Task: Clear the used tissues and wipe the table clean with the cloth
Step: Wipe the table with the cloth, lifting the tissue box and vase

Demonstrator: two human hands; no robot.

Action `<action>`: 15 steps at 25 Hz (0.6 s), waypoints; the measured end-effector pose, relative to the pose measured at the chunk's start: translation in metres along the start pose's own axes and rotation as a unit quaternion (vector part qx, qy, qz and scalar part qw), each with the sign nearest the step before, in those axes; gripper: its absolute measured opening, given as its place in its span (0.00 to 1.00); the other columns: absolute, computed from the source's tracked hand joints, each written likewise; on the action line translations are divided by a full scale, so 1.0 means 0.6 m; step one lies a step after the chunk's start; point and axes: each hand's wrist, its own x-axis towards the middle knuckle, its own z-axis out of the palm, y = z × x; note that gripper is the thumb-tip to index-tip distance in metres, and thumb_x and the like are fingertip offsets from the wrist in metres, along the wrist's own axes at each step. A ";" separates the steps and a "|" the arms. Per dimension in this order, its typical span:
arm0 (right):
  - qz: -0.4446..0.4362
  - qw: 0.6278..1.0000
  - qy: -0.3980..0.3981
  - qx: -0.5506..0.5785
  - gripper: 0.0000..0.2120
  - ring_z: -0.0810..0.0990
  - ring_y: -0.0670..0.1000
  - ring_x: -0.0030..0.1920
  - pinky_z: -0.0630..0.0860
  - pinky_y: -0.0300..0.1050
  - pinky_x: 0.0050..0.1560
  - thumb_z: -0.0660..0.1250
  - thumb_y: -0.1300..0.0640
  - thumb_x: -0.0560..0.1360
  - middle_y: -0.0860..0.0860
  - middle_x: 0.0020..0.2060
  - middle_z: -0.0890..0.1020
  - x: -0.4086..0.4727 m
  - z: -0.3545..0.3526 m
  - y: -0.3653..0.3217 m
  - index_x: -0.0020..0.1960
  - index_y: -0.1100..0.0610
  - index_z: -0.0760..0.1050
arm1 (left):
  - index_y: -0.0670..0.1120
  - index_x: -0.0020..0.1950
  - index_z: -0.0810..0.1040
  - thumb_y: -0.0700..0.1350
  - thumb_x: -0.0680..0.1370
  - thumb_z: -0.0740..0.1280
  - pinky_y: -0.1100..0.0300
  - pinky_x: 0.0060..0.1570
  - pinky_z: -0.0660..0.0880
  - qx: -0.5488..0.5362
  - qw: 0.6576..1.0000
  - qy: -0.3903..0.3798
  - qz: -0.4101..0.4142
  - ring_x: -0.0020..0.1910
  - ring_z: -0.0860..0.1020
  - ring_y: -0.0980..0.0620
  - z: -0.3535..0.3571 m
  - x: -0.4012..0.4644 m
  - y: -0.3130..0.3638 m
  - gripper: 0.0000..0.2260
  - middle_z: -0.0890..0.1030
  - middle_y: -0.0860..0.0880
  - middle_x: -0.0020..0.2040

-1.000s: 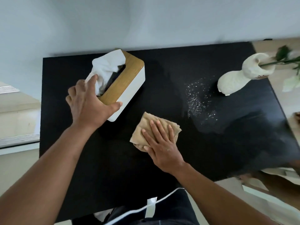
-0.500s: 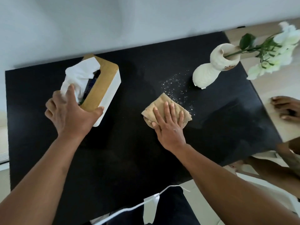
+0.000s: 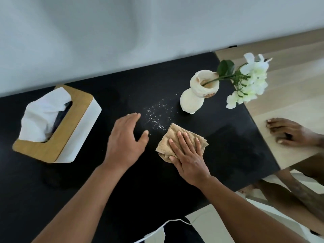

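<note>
While my right hand [image 3: 190, 156] is pressing flat on the tan cloth [image 3: 177, 139], its fingers are lying spread and straight across the fabric rather than curling round it, so this grip is holding the cloth down against the black counter [image 3: 228, 155] by palm pressure alone. Most of the folded cloth is sticking out ahead of my fingertips and to their left, with one bunched corner showing under the heel of my thumb side. Just beyond the cloth's far edge, scattered white crumbs [image 3: 157, 114] are lying on the counter, between the cloth and the cream vase [image 3: 194, 97]; the nearest specks are sitting right at the cloth's edge.

My left hand [image 3: 125, 142] is hovering open just beside the cloth, on its left, with fingers loosely extended and thumb spread, and this grip is holding nothing. Whether it is touching the counter I cannot tell. Its fingertips are pointing toward the crumbs.

Well to the left, the tissue box [image 3: 57, 127], with its wooden lid and white sides, is standing on the counter, apart from both hands, and a white tissue [image 3: 43, 113] is poking up out of its slot. The vase is carrying white flowers [image 3: 250, 81] that are leaning out past the counter's right edge.
</note>
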 end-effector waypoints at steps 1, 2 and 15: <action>0.003 1.000 -0.014 0.003 0.28 0.42 0.55 0.84 0.47 0.68 0.80 0.50 0.41 0.86 0.52 0.85 0.46 0.003 -0.003 0.004 0.84 0.45 0.51 | 0.47 0.75 0.74 0.50 0.78 0.73 0.51 0.73 0.70 -0.024 1.000 -0.014 -0.009 0.73 0.72 0.51 0.018 0.014 0.027 0.27 0.76 0.49 0.72; 0.003 1.000 -0.029 0.008 0.28 0.39 0.55 0.84 0.44 0.67 0.81 0.48 0.40 0.86 0.51 0.84 0.43 0.004 -0.006 0.006 0.84 0.44 0.47 | 0.49 0.76 0.73 0.52 0.77 0.73 0.53 0.72 0.70 -0.043 0.999 -0.028 -0.018 0.73 0.72 0.52 0.036 0.031 0.056 0.28 0.76 0.50 0.72; -0.031 0.997 -0.061 0.047 0.29 0.33 0.54 0.82 0.36 0.65 0.79 0.46 0.41 0.85 0.52 0.84 0.39 0.004 -0.010 0.020 0.84 0.44 0.45 | 0.53 0.60 0.82 0.52 0.68 0.82 0.60 0.58 0.79 -0.219 0.973 -0.045 -0.052 0.54 0.83 0.60 0.227 0.210 0.204 0.22 0.86 0.58 0.52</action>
